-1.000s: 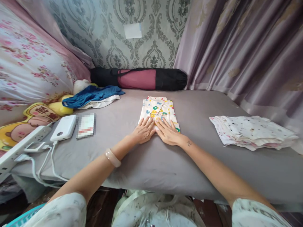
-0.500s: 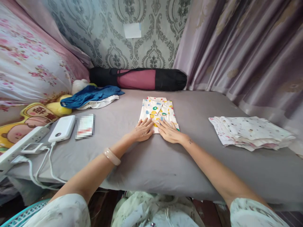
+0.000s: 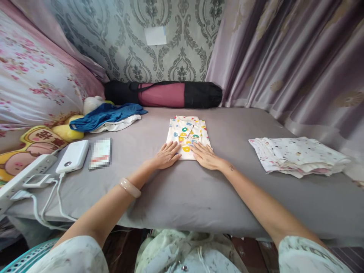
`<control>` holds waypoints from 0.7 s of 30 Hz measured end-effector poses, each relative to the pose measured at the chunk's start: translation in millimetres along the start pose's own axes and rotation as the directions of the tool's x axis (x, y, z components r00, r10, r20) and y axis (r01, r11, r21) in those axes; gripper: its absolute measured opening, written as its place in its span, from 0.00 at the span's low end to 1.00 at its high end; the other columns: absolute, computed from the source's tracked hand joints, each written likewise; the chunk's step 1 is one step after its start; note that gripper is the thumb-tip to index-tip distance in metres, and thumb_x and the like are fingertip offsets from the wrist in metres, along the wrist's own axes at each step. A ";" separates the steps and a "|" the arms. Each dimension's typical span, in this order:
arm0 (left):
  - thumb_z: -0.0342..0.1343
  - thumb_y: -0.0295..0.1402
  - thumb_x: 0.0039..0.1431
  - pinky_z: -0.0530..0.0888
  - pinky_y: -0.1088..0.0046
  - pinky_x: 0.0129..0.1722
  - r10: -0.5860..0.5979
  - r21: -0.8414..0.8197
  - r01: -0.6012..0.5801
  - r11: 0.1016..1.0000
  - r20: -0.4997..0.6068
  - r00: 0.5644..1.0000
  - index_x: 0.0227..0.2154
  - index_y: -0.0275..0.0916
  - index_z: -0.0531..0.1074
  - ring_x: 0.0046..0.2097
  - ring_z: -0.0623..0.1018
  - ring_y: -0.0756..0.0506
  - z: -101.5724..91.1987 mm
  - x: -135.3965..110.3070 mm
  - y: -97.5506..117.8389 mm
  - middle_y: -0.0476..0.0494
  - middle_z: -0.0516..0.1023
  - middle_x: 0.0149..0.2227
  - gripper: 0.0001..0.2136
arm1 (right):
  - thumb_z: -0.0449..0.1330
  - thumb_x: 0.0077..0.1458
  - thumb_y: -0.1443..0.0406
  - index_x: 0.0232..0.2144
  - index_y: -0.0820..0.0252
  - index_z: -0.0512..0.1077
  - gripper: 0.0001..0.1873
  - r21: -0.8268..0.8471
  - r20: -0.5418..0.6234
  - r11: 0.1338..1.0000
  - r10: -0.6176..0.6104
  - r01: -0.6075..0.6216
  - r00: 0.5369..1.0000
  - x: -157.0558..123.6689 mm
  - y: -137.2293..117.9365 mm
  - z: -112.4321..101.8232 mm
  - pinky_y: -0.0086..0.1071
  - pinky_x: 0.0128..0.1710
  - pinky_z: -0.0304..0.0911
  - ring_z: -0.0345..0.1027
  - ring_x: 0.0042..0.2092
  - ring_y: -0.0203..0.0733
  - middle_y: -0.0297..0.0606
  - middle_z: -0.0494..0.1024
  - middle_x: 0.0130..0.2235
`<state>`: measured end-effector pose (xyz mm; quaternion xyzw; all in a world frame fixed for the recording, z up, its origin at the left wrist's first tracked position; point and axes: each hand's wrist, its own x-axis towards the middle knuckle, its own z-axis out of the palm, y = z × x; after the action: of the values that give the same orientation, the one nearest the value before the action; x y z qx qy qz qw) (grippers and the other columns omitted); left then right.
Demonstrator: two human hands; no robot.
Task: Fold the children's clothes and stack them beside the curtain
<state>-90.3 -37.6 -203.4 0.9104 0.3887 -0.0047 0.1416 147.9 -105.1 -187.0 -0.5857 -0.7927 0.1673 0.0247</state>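
A small white garment (image 3: 186, 148) with colourful prints lies folded in the middle of the grey-covered surface, its sleeves turned in on top. My left hand (image 3: 168, 154) rests flat on its near left corner, fingers stretched out. On the near right corner lies my right hand (image 3: 207, 156), palm down with its fingers extended. Both hands press on the cloth without gripping it. The parts of the near corners beneath my hands are hidden.
To the right lies a stack of folded printed cloths (image 3: 301, 156). On the left are a white power bank (image 3: 72, 155), a power strip (image 3: 28, 182), a blurred-out packet (image 3: 100, 152) and a blue garment (image 3: 109, 116). A black and pink bag (image 3: 162, 94) lies along the wall.
My hands have moved apart towards the garment's two near corners, uncovering more print between them. The garment stays folded in place.
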 end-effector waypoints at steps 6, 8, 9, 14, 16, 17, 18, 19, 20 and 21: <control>0.27 0.50 0.66 0.42 0.57 0.66 0.002 0.032 0.000 0.999 -0.072 0.997 0.67 0.40 0.44 0.69 0.41 0.41 0.9 -15.5 -19.8 0.42 0.41 0.69 0.31 | 0.33 0.65 0.54 0.68 0.55 0.39 0.32 -0.029 -0.096 0.998 0.048 -0.051 0.994 -18.0 28.8 2.9 0.50 0.66 0.29 0.28 0.69 0.45 0.36 0.37 0.69; 0.27 0.51 0.66 0.43 0.57 0.65 -0.002 0.020 0.003 1.000 -0.033 0.999 0.67 0.39 0.44 0.69 0.41 0.41 2.8 -17.5 -22.7 0.41 0.41 0.69 0.31 | 0.34 0.65 0.54 0.68 0.56 0.39 0.32 -0.046 -0.080 0.997 0.060 -0.064 0.995 -20.8 33.4 6.3 0.48 0.66 0.29 0.28 0.69 0.44 0.37 0.38 0.69; 0.27 0.51 0.66 0.43 0.57 0.65 -0.005 0.017 0.005 1.000 -0.020 1.000 0.67 0.39 0.43 0.69 0.41 0.41 3.6 -17.6 -23.4 0.41 0.40 0.69 0.32 | 0.34 0.65 0.54 0.68 0.57 0.39 0.33 -0.051 -0.076 0.996 0.064 -0.068 0.995 -21.3 34.2 7.7 0.48 0.66 0.29 0.28 0.69 0.44 0.38 0.38 0.69; 0.27 0.51 0.66 0.43 0.56 0.65 -0.003 0.036 0.003 0.999 -0.008 1.000 0.67 0.38 0.42 0.69 0.41 0.40 3.7 -14.9 -25.3 0.40 0.40 0.69 0.32 | 0.34 0.64 0.54 0.68 0.59 0.41 0.33 -0.044 -0.063 0.996 0.077 -0.080 0.995 -19.3 32.9 8.5 0.49 0.66 0.30 0.28 0.69 0.44 0.38 0.38 0.69; 0.27 0.52 0.66 0.44 0.55 0.65 -0.002 0.039 0.001 0.999 0.011 1.000 0.67 0.39 0.42 0.69 0.42 0.39 0.7 -14.8 -25.7 0.40 0.42 0.69 0.32 | 0.34 0.64 0.54 0.68 0.60 0.41 0.33 -0.035 -0.044 0.996 0.085 -0.087 0.995 -18.4 33.3 6.0 0.49 0.66 0.30 0.28 0.69 0.44 0.38 0.38 0.69; 0.28 0.52 0.65 0.45 0.54 0.65 0.001 0.040 -0.001 0.999 0.019 1.000 0.67 0.40 0.44 0.69 0.43 0.38 -1.5 -15.0 -25.0 0.39 0.43 0.69 0.33 | 0.34 0.64 0.54 0.68 0.60 0.41 0.33 -0.032 -0.030 0.995 0.090 -0.091 0.995 -18.0 33.5 4.3 0.50 0.66 0.30 0.27 0.69 0.45 0.38 0.38 0.69; 0.30 0.54 0.65 0.45 0.53 0.64 0.008 0.042 -0.008 0.999 0.013 1.000 0.67 0.40 0.45 0.69 0.44 0.38 -4.0 -15.2 -23.5 0.39 0.44 0.69 0.33 | 0.35 0.64 0.54 0.68 0.60 0.42 0.33 -0.029 -0.016 0.995 0.096 -0.097 0.995 -17.6 33.3 2.4 0.50 0.66 0.29 0.28 0.69 0.45 0.39 0.38 0.69; 0.33 0.55 0.64 0.45 0.52 0.64 0.022 0.047 -0.021 0.999 -0.012 1.000 0.66 0.41 0.47 0.68 0.45 0.37 -6.6 -15.4 -21.1 0.38 0.45 0.69 0.34 | 0.35 0.64 0.54 0.68 0.61 0.42 0.34 -0.028 -0.011 0.995 0.100 -0.101 0.995 -17.3 32.2 0.6 0.51 0.66 0.29 0.28 0.69 0.46 0.40 0.38 0.69; 0.38 0.56 0.62 0.45 0.51 0.64 0.044 0.054 -0.041 0.998 -0.057 0.997 0.65 0.41 0.50 0.68 0.46 0.35 -9.0 -15.2 -17.7 0.37 0.46 0.68 0.34 | 0.37 0.63 0.54 0.68 0.61 0.43 0.34 -0.030 -0.022 0.995 0.098 -0.098 0.995 -16.9 30.0 -1.1 0.52 0.66 0.29 0.28 0.69 0.46 0.41 0.39 0.69; 0.42 0.56 0.60 0.47 0.50 0.63 0.074 0.060 -0.068 0.996 -0.112 0.991 0.64 0.41 0.52 0.68 0.48 0.35 -11.2 -14.8 -13.5 0.36 0.47 0.68 0.34 | 0.38 0.63 0.54 0.67 0.61 0.45 0.34 -0.034 -0.050 0.996 0.085 -0.087 0.995 -16.4 26.4 -2.3 0.52 0.66 0.29 0.29 0.69 0.47 0.41 0.39 0.69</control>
<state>-111.3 -36.3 -194.3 0.9261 0.3632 0.0416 0.0937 177.8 -113.2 -190.0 -0.6235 -0.7688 0.1396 0.0261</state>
